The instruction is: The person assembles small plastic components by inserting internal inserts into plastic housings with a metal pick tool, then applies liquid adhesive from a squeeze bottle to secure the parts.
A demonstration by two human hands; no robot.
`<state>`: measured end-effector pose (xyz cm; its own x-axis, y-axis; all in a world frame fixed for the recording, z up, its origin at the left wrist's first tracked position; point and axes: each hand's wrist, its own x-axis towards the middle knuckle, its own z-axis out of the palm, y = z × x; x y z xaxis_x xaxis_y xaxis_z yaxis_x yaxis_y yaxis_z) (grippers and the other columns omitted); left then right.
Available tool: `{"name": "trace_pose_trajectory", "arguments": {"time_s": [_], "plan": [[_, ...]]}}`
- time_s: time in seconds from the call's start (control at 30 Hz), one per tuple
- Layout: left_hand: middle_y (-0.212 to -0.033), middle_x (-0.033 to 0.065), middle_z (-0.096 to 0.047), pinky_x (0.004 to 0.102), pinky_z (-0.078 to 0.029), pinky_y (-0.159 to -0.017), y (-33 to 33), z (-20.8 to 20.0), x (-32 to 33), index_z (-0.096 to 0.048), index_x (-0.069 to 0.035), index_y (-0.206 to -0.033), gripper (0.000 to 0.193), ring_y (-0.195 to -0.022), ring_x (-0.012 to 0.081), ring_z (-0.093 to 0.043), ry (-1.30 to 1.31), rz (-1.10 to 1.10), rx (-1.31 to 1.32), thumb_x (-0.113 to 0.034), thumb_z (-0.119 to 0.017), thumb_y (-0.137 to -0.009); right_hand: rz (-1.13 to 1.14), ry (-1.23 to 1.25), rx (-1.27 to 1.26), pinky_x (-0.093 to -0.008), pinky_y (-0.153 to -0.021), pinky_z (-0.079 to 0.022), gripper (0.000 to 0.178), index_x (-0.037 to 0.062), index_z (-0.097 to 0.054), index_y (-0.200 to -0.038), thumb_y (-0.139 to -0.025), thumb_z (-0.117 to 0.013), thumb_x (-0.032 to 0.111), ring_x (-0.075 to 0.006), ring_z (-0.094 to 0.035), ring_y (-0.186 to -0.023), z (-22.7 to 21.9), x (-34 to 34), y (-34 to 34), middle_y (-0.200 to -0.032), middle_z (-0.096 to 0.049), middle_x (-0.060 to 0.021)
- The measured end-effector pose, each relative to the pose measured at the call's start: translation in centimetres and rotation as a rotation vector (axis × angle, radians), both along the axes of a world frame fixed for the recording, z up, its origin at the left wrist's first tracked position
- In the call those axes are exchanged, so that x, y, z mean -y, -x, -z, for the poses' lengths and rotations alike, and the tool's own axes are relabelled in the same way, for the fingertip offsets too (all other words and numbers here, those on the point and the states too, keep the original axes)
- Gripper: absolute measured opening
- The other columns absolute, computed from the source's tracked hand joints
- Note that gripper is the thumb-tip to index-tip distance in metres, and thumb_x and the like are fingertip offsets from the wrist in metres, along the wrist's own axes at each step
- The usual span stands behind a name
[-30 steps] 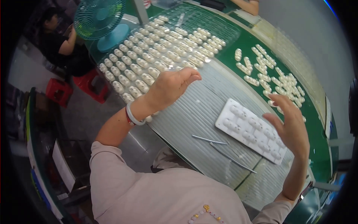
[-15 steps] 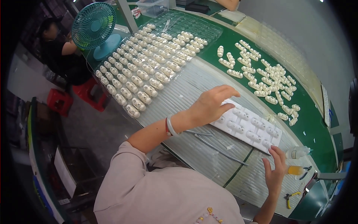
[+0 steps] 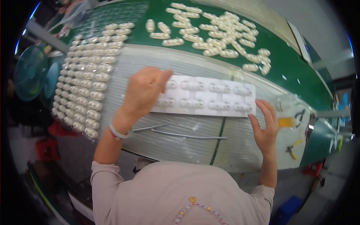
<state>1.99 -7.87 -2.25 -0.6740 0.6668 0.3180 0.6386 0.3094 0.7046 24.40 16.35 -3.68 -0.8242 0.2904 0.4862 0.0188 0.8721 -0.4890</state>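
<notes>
A long white tray (image 3: 206, 110), its shallow hollows holding small rounded white pieces with dots, lies across the ribbed work surface in front of me. Over its left end my left hand (image 3: 142, 92) is curled with the fingers bent in; what they hold, if anything, is hidden. At the tray's right end my right hand (image 3: 265, 129) has thumb and fingers apart, the tips close to the corner. Two thin grey rods (image 3: 187, 135) lie just nearer to me than the tray.
Clear plastic trays with rows of pearly white pieces (image 3: 86, 82) stand at the left. Many loose white pieces (image 3: 221, 33) are scattered on the green mat (image 3: 161, 56) behind. Yellow-handled pliers (image 3: 294, 149), a yellow container (image 3: 287, 122) and a clear bottle (image 3: 283, 102) sit at the right.
My view has swung to the right and the tray now looks almost level. My left hand has gone from spread fingers to curled over the tray's left end. My right hand stays at the right end.
</notes>
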Motion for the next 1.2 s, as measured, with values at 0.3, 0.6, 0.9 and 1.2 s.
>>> {"name": "trace_pose_trajectory", "arguments": {"time_s": [0.3,0.6,0.9,1.2], "plan": [[-0.094,0.0116,-0.060,0.0350,-0.043,-0.082,1.2,-0.7,-5.2,-0.061,-0.001,-0.089,0.020,-0.094,0.0291,-0.054,0.160,0.251,-0.151,-0.014,-0.069,-0.077,0.119,0.000,0.049,-0.0351,-0.089,-0.044,0.048,0.0011,-0.053,-0.116,-0.071,-0.071,0.001,-0.0296,-0.052,-0.106,-0.6,-2.5,-1.3,-0.117,-0.053,-0.0136],[-0.128,0.0268,-0.040,0.0467,-0.036,-0.097,12.2,2.4,-7.1,-0.046,-0.001,-0.126,0.076,-0.118,0.0416,-0.037,0.386,-0.125,-0.336,-0.040,-0.075,-0.068,-0.184,-0.014,0.148,-0.0385,-0.096,-0.038,0.043,0.0004,-0.051,-0.116,-0.078,-0.067,0.012,-0.0333,-0.044,-0.114,-1.9,-3.6,13.8,-0.120,-0.049,-0.0170],[-0.140,0.0298,-0.019,0.0559,-0.027,-0.100,14.4,6.7,-7.3,-0.055,-0.008,-0.112,0.072,-0.128,0.0472,-0.020,0.288,-0.069,-0.060,-0.042,-0.083,-0.054,-0.432,-0.170,0.336,-0.0411,-0.097,-0.037,0.050,0.0030,-0.052,-0.117,-0.072,-0.072,0.011,-0.0369,-0.043,-0.115,2.5,-2.4,24.7,-0.124,-0.044,-0.0194],[-0.095,0.0067,-0.049,0.0373,-0.040,-0.081,13.6,4.8,-8.0,-0.064,-0.006,-0.080,0.028,-0.097,0.0246,-0.045,0.230,-0.079,-0.327,-0.016,-0.078,-0.058,-0.281,-0.119,0.235,-0.0378,-0.084,-0.044,0.034,0.0020,-0.060,-0.103,-0.072,-0.070,0.008,-0.0305,-0.052,-0.098,3.4,-3.3,27.3,-0.121,-0.046,-0.0154]]}}
